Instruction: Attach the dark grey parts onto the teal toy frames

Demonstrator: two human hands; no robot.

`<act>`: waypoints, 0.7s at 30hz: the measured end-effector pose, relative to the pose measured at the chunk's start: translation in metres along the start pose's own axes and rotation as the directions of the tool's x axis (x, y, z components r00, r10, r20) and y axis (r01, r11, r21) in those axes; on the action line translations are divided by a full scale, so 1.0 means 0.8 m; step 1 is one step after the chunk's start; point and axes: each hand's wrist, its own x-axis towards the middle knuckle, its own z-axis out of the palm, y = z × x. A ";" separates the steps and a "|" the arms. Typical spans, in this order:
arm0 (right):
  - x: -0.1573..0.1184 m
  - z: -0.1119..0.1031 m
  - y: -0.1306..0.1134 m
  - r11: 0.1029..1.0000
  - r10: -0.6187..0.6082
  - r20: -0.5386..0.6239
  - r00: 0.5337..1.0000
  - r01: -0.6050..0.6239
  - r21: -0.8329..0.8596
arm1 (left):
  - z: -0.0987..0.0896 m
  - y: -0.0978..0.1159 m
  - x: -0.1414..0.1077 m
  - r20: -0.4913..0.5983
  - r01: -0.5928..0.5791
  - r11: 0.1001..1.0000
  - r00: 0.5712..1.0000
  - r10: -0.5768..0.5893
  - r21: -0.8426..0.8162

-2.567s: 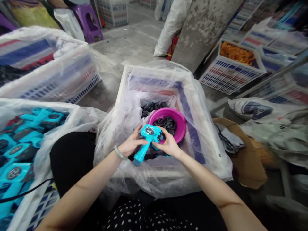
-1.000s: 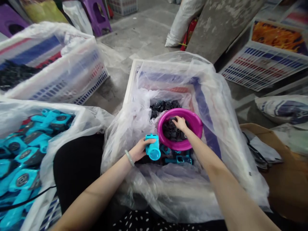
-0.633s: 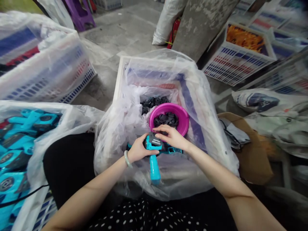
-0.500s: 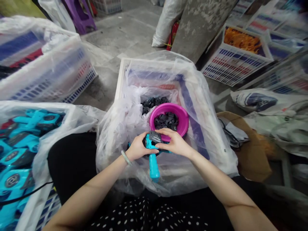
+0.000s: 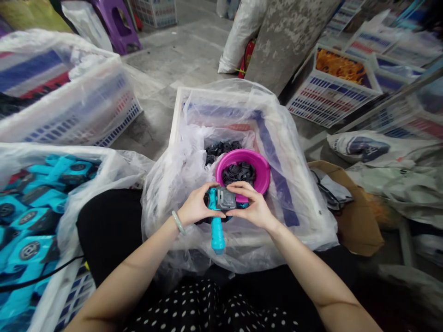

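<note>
Both hands hold a turquoise plastic toy with a stubby handle (image 5: pixel 218 235) above the near side of a plastic-lined crate (image 5: pixel 175 120). My left hand (image 5: pixel 198 205) grips its left side, thumb below and fingers above. On the toy's body lies a dark grey cover (image 5: pixel 226 199), flat against it. My right hand (image 5: pixel 252 206) pinches the cover and the toy's right side between thumb and fingers. Just beyond the hands, a magenta bowl (image 5: pixel 265 170) holds loose dark grey covers (image 5: pixel 238 173). More dark pieces (image 5: pixel 221 150) lie behind the bowl in the crate.
At the left, a lined crate (image 5: pixel 107 161) is filled with similar turquoise toys (image 5: pixel 32 249). Another crate (image 5: pixel 114 92) stands behind it. Orange parts (image 5: pixel 341 67) fill a crate at the back right, near a pillar (image 5: pixel 287 41). Cardboard (image 5: pixel 363 226) and sacks (image 5: pixel 387 143) lie to the right.
The dark grey cover was tilted on the toy and now lies flat on its body. My right hand has closed around its right side. The view has shifted slightly.
</note>
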 end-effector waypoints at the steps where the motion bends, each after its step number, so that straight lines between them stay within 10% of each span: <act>1: 0.001 0.001 0.001 1.000 0.003 0.004 1.000 -0.003 0.001 | -0.001 0.000 -0.001 -0.001 0.003 1.000 1.000 -0.003 -0.005; 10: 0.006 0.000 0.014 0.949 0.137 0.203 0.970 -0.187 0.255 | 0.003 -0.007 -0.010 -0.051 -0.150 0.981 0.988 0.145 -0.121; 16: 0.013 0.026 0.009 0.437 0.431 0.499 0.751 -0.658 0.613 | -0.001 -0.004 -0.010 -0.085 -0.385 0.898 0.923 0.376 -0.212; 21: 0.041 0.045 0.008 0.598 0.451 0.300 0.840 -0.534 0.597 | 0.004 0.005 -0.010 -0.185 -0.074 0.868 0.983 -0.020 -0.491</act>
